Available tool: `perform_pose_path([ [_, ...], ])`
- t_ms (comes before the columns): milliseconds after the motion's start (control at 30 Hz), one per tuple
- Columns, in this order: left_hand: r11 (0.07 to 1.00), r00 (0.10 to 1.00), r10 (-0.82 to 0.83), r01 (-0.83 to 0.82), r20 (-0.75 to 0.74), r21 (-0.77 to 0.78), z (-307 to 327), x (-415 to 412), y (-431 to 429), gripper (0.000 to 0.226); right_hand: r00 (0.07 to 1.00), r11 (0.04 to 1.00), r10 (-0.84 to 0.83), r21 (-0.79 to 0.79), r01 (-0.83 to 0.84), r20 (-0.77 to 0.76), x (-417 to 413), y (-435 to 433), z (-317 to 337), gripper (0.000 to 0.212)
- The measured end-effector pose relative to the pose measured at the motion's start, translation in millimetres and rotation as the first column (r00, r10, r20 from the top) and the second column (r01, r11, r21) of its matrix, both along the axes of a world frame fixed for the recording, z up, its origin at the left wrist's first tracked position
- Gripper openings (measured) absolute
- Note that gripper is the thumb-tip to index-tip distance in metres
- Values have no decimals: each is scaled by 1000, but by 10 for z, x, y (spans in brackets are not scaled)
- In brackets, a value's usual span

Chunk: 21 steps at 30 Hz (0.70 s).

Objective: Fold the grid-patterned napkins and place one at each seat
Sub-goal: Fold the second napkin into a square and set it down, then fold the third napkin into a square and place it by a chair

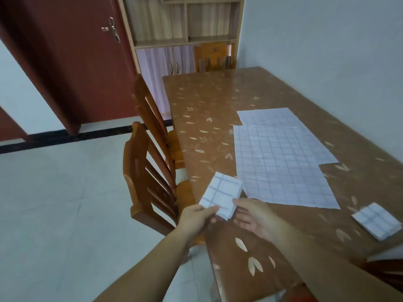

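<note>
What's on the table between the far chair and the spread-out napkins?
Nothing; the head view shows only bare leaf-patterned table between the far chair and the spread-out napkins.

White napkins [281, 164] bore a grey-blue grid, the brown tablecloth [209, 101] pale leaves, beside orange-brown chairs [150, 171].

Four grid-patterned napkins were counted: two unfolded, the near unfolded napkin [281, 166] and the far unfolded napkin [272, 116]; two folded, the held folded napkin [220, 194] and the laid folded napkin [376, 220]. There was one table [207, 101]. Three chairs showed plainly: near side chair [144, 171], far side chair [148, 105], end chair [212, 55]. Two hands were seen: left hand [196, 216], right hand [253, 214]. There was one door [65, 62] and one cabinet [185, 29].
</note>
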<state>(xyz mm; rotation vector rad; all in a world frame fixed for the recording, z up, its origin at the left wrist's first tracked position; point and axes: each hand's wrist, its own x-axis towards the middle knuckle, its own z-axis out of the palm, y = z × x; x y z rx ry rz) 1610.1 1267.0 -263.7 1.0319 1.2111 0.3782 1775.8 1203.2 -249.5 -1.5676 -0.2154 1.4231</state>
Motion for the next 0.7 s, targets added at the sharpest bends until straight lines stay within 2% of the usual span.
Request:
perform_pose_path([
  [67,997,998,55,-54,21,-55,-84,57,88,24,995,996,89,-35,-87,47,-78,153,-107,22],
  [167,987,994,100,-95,35,-133,-247,101,201,20,948,982,185,-94,-165,261,-83,375,-234,22],
  [233,974,986,167,-163,14,-156,-360,120,330,20,908,965,259,-131,-228,329,-22,516,-337,25],
  [300,969,985,171,-173,-24,-174,-462,135,423,17,894,953,295,-176,-248,338,55,641,-446,27],
  [467,961,978,207,-203,2,-186,-616,202,551,13,880,928,355,-232,-291,315,191,906,-683,33],
  [567,979,980,199,-200,-27,-46,-664,246,654,28,854,931,360,-205,-302,376,264,1067,-750,32],
  [633,983,982,145,-130,-121,127,-679,283,724,41,812,938,346,-160,-307,469,296,1177,-816,29],
  [700,970,964,131,-76,-232,233,-705,329,807,41,755,938,341,-145,-316,560,315,1274,-904,26],
])
